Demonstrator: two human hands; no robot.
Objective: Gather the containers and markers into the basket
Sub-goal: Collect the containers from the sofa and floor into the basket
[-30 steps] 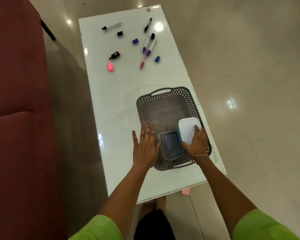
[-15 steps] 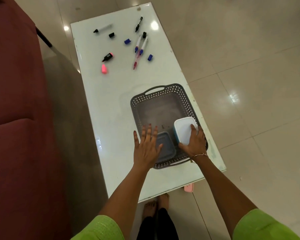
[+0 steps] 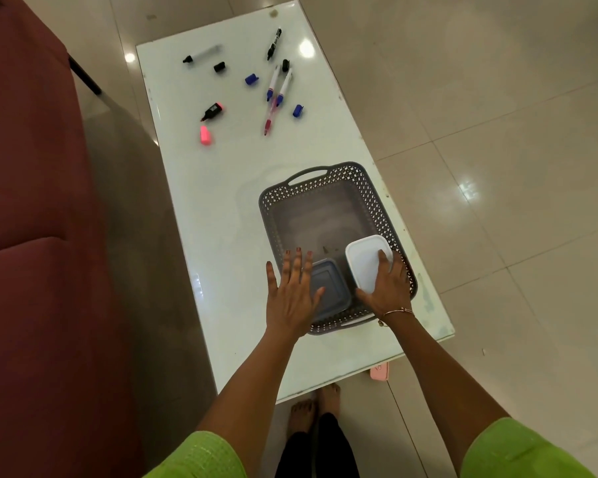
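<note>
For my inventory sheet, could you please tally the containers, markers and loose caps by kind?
Containers: 2, grey-lidded and white-lidded, both in the basket
Markers: 6
Loose caps: 5
Basket: 1
Total: 14

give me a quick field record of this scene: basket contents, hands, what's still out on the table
basket: grey perforated basket at the table's near end
in basket: blue-grey lidded container, white-lidded container, side by side
left hand: open, flat, over the basket's left rim
right hand: resting on the white-lidded container
still out: markers and loose caps at the far end, including a pink highlighter and its pink cap
table: white glass top
</note>
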